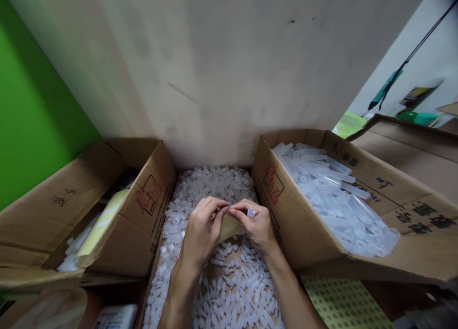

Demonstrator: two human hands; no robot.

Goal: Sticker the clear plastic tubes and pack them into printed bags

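My left hand (203, 226) and my right hand (259, 226) meet in the middle, thumbs and forefingers pinched together at the top edge of a pale yellow sheet (228, 228). The sheet hangs between them. A small translucent plastic tube (251, 213) is also in my right hand, its end poking out between the fingers. Anything tiny between the fingertips is too small to make out. Beneath both hands lie many small white plastic pieces (236, 295), with clear, cap-like pieces (214, 181) heaped behind them.
On the right, a cardboard box (304, 260) holds translucent tubes (332, 190). The left cardboard box (121, 243) contains a yellow roll or sheet (103, 221). A dotted yellow sheet (347, 303) lies at lower right. A pale wall (214, 71) stands behind.
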